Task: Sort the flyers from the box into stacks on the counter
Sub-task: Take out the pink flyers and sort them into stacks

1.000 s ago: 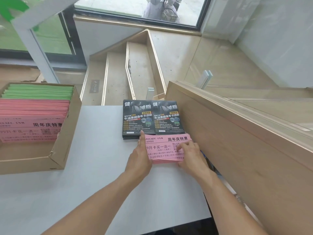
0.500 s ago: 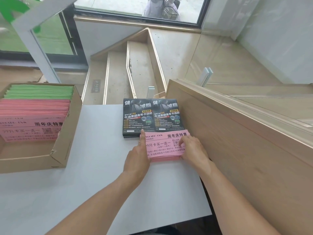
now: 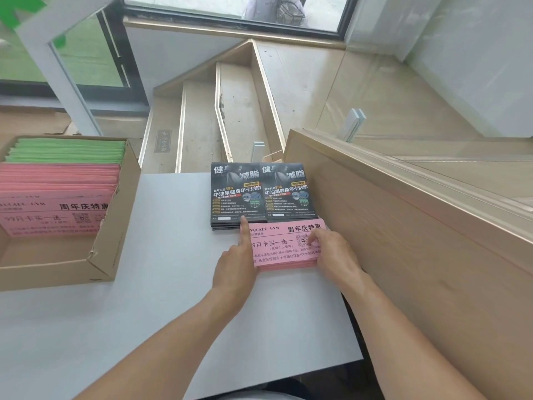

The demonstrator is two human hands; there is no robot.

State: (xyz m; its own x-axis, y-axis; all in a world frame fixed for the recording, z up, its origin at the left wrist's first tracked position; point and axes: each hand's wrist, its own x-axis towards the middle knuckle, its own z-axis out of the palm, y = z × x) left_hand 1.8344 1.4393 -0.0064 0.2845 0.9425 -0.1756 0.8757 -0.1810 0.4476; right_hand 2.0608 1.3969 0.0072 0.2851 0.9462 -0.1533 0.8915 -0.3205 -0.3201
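Brown corrugated cardboard box (image 3: pixel 109 226) sits at my far left on the pale grey counter top (image 3: pixel 161 284), and I can see green paper flyers (image 3: pixel 66 151) packed at its far end with pink paper flyers (image 3: pixel 54 194) in front of them. Moving right, two side-by-side stacks of black glossy gym flyers (image 3: pixel 259 194) lie at the counter's far edge. Touching their near edge is the pink flyer stack (image 3: pixel 284 243). My left hand (image 3: pixel 235 269) rests against that stack's left edge, index finger straight along the side, other fingers loosely folded. My right hand (image 3: pixel 336 255) lies on the stack's right end, fingers bent down, pressing the top sheet. Furthest right, a light wooden partition wall (image 3: pixel 403 241) runs beside the stack.
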